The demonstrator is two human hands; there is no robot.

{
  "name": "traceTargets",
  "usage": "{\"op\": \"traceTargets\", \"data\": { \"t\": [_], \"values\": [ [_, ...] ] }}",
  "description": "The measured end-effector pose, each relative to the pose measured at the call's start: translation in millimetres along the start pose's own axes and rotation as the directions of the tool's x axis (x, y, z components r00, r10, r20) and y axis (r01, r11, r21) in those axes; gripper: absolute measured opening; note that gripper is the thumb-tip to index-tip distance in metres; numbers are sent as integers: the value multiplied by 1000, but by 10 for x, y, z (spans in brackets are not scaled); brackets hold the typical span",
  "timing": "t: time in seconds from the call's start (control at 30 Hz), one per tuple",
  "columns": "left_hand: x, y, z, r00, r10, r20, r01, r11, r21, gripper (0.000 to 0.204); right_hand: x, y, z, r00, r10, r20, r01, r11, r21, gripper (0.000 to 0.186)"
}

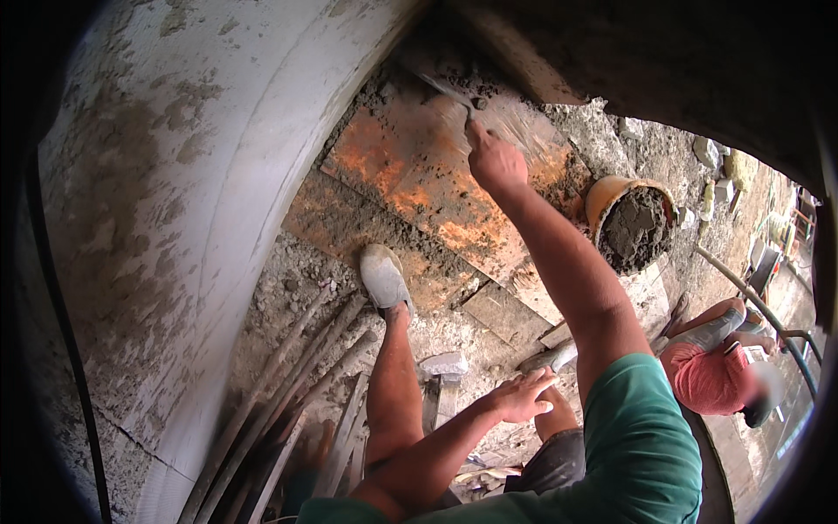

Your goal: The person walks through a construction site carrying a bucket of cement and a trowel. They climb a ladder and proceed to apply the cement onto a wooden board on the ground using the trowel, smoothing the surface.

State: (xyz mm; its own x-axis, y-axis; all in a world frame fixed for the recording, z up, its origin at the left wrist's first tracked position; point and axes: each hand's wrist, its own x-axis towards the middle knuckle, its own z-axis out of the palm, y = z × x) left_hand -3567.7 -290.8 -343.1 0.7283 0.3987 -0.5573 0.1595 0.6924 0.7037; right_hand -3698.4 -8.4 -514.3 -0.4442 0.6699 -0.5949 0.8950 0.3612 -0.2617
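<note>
My right hand (497,162) reaches far forward, closed around the handle of a trowel (449,92). The trowel's blade is smeared by motion, over the far end of an orange-brown board (393,175) strewn with grey mortar crumbs. Close to my body, my left hand (524,397) hangs in the air above my knee with its fingers stretched out and nothing in it. To the right of the board stands a yellowish bucket (602,199), filled with wet grey mortar (637,229).
A pale, mortar-stained wall (201,157) rises on the left. Several wooden poles (271,393) lie at the lower left, near a broken block (443,364). My light shoe (384,275) rests at the board's near edge. A person in a red shirt (711,375) sits at the right, beside a hose (742,288).
</note>
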Motion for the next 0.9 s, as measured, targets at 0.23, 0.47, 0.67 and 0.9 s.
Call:
{"op": "traceTargets", "data": {
  "t": [0.23,0.47,0.67,0.9],
  "values": [
    [96,-90,102,993,95,-72,-97,995,-26,72,-675,547,552,899,357,-255,-130,772,622,34],
    [65,-47,-15,995,96,-18,-97,994,-42,59,-987,425,577,932,336,-139,-264,889,374,31],
    [70,-40,-10,997,74,-9,-75,997,-19,73,-913,632,422,935,257,-244,-184,941,284,30],
    [44,-95,49,995,68,-67,-66,997,28,76,-1256,146,254,877,41,478,-68,997,41,36]
  ]
}}
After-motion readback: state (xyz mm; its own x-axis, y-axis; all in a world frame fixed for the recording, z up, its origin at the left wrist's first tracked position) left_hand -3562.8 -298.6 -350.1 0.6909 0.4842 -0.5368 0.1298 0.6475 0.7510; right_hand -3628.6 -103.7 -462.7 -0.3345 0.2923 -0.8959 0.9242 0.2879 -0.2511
